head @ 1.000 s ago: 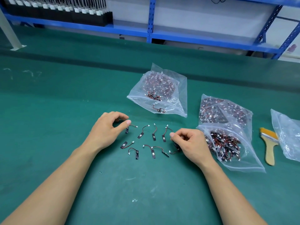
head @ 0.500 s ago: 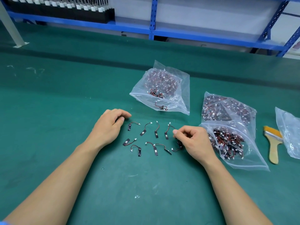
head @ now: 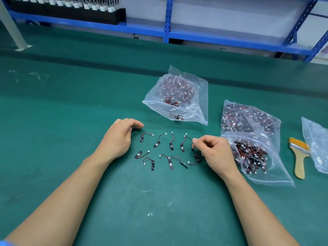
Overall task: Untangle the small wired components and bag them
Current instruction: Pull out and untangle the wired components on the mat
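On the green mat (head: 71,125) the right hand (head: 215,152) pinched the wired component (head: 192,148) at its fingertips (head: 194,140); left hand (head: 118,139) slack, farther off

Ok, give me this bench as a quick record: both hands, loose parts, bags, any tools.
Left hand: rests on the green mat, fingers loosely curled, holding nothing
Right hand: fingertips appear to pinch one small black wired component
Loose wired components: separated, two rough rows between the hands
Rear clear plastic bag: behind the rows, holds components
Right clear plastic bags: two overlapping, both holding components
Far-right clear bag: cut off by the frame, contents unclear
Wooden-handled brush: yellow bristles, flat on the mat
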Demonstrator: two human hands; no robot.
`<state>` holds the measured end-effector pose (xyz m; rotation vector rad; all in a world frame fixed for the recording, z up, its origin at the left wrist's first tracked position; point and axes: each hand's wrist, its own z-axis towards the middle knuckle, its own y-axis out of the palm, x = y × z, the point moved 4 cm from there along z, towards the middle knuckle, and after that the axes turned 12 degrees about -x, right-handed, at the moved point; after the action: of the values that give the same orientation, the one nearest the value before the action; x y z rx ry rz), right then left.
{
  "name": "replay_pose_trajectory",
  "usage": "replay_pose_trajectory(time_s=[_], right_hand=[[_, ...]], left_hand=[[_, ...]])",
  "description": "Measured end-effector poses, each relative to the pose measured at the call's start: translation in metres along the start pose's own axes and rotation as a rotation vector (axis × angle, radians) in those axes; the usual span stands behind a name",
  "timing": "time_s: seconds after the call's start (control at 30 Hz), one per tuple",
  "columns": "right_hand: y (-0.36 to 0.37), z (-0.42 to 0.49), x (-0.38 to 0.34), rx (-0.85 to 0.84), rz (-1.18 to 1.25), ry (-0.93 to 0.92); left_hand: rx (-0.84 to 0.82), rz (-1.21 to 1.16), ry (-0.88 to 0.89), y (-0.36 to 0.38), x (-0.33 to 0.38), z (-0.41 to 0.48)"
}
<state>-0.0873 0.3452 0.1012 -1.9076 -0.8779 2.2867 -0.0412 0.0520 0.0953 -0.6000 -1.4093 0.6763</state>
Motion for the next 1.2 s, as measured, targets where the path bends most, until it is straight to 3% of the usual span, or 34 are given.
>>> replay_pose_trajectory(time_s=[0.2,1.2], right_hand=[[-0.0075,0.0024,0.0032,0.123,0.082,0.033],[-0.0056,0.0022,0.004,0.068,0.12,0.026]], left_hand=[[-0.002,-0.006,-0.003,0.0001,0.0013,0.0005],[-0.011,-0.03,-0.017,-0.0001,0.0007,0.0001]])
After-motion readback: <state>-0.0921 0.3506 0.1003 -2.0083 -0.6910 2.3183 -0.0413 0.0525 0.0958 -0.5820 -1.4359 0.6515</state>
